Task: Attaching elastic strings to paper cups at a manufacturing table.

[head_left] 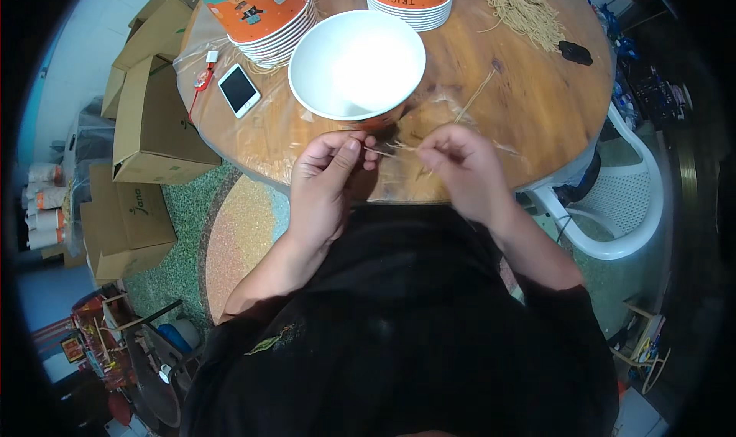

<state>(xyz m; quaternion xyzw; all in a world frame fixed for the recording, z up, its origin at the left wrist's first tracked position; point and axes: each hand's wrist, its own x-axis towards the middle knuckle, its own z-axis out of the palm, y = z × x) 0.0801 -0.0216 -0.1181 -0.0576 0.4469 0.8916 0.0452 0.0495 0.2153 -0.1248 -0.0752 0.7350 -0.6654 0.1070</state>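
You're working in what looks like a home room hosting small handwork. You're facing a round wooden table (548, 123); a white plastic chair (650, 207) is standing by its right edge, speckled multicolour floor (238, 253) is showing below. Cardboard boxes (157, 126) are crowding the left edge; stacked orange tubs (257, 11) and heaped tan cord (525, 11) are sitting toward the far edge.

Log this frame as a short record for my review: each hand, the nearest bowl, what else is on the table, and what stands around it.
Left hand: pinching a tan strand
Right hand: fingertips together on a strand; same one or another, unclear
Nearest bowl: white inside, just beyond the hands
Table: bowl stacks, strand bundle, phone
Around: cardboard boxes left, white chair right
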